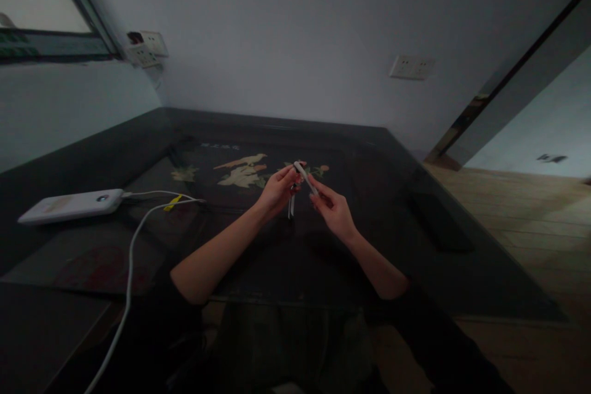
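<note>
Both my hands are raised over the middle of a dark glass-topped table (415,209). Between them runs a thin white strap (302,176), looped at the top, its ends hanging down between the hands. My left hand (277,189) pinches the strap near the loop with its fingertips. My right hand (333,208) grips the strap's other end between thumb and fingers. What the strap belongs to is too small and dim to tell. My dark sleeves are pushed up past the forearms.
A white power bank (69,205) lies at the table's left, with a white cable (132,258) running from it toward me and off the near edge. Bird-and-flower inlay (242,171) decorates the tabletop. Wall sockets (410,66) sit behind. Wooden floor (530,221) lies to the right.
</note>
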Action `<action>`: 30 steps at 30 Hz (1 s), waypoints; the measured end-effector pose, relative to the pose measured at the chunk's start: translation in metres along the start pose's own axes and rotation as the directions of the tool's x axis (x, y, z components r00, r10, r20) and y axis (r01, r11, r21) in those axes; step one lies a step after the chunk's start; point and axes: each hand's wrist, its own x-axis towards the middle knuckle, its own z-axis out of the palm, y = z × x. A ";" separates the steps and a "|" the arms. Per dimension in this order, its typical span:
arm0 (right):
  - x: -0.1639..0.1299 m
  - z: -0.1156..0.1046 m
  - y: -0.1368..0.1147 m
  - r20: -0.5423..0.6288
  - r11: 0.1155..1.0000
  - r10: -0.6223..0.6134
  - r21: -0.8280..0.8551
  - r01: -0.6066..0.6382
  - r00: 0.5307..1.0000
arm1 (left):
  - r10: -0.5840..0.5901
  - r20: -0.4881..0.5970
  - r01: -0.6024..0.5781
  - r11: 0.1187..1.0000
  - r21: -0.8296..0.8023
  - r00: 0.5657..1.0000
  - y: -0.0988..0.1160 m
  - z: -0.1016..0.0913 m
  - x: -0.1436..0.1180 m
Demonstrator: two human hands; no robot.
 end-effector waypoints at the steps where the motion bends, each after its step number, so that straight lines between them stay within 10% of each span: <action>1: -0.001 0.000 0.000 0.008 1.000 0.004 0.007 -0.004 1.000 | 0.003 0.000 -0.003 1.000 -0.003 1.000 0.000 0.000 0.000; 30: 0.000 0.001 -0.002 -0.005 1.000 -0.001 0.028 0.001 1.000 | 0.002 0.029 -0.003 1.000 0.014 1.000 0.001 0.000 0.000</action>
